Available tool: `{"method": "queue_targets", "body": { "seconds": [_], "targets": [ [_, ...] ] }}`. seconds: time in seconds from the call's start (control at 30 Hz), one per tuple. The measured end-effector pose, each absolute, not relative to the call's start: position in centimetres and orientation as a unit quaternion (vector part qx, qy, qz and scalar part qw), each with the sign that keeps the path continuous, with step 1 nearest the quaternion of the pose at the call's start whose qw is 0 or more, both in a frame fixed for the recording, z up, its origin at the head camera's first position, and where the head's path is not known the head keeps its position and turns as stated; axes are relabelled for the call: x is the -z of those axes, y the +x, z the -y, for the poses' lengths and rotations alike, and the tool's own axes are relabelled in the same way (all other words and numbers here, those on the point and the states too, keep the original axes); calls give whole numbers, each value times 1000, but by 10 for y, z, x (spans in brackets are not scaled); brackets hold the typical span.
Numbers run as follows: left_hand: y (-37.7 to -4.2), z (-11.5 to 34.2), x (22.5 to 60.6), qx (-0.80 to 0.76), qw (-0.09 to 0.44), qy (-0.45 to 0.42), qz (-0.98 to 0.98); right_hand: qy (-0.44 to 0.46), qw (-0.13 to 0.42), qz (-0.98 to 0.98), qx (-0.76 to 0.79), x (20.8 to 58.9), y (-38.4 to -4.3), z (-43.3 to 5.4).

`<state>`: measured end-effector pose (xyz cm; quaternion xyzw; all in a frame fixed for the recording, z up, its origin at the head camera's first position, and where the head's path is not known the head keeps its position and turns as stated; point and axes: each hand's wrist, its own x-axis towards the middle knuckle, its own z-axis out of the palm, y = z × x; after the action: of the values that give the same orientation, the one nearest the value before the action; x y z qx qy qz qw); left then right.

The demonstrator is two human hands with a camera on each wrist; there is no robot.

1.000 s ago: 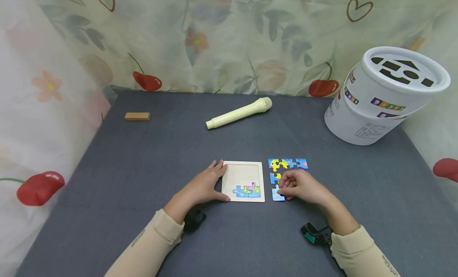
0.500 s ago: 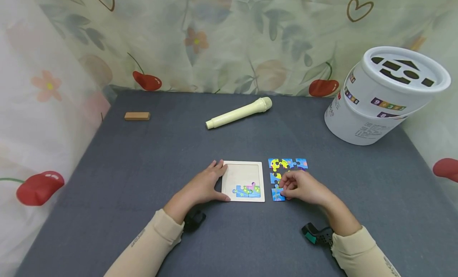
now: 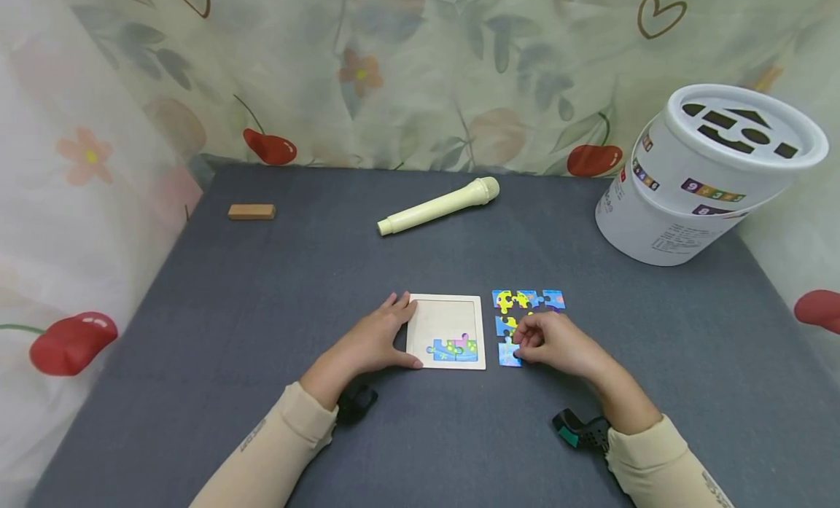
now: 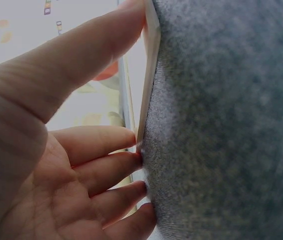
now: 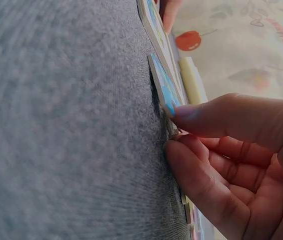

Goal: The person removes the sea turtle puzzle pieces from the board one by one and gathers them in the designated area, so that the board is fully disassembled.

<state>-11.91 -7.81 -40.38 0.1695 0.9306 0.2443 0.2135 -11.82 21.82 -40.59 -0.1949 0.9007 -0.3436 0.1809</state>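
Note:
A square wooden puzzle tray [image 3: 441,317] lies flat, with a few joined pieces [image 3: 461,350] in its lower right corner. My left hand [image 3: 375,339] rests along the tray's left side, thumb at the near corner and fingertips at the far one. Right of the tray, my right hand [image 3: 556,340] pinches a blue puzzle piece [image 3: 507,354] by its right side between thumb and forefinger. The right wrist view shows the thumb on this piece [image 5: 162,84] and the fingertip low beside its edge. More puzzle pieces [image 3: 527,299] lie just beyond, partly hidden by the right hand.
A pale yellow toy microphone [image 3: 438,208] lies farther back on the dark cloth-covered table [image 3: 315,260]. At the back left is a small wooden block [image 3: 252,212]. A large white bucket [image 3: 682,194] with a shape-slotted lid stands at the back right. Patterned curtain surrounds the table.
The right hand's piece has tilted slightly, its surface turning darker half a second ago and brighter again now. The left hand and tray have stayed in place.

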Motion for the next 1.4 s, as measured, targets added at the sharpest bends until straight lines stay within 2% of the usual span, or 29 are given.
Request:
{"method": "queue_targets", "body": {
  "seconds": [0.2, 0.9, 1.4],
  "targets": [
    [-120, 78, 404, -243, 214, 169, -931, -195, 167, -912, 321, 405, -116, -216],
    [-120, 78, 404, -247, 216, 166, -930, -195, 170, -914, 313, 403, -116, -215],
    [-121, 78, 404, -241, 216, 175, -930, -235, 158, -899, 334, 396, -128, -199]
  ]
}}
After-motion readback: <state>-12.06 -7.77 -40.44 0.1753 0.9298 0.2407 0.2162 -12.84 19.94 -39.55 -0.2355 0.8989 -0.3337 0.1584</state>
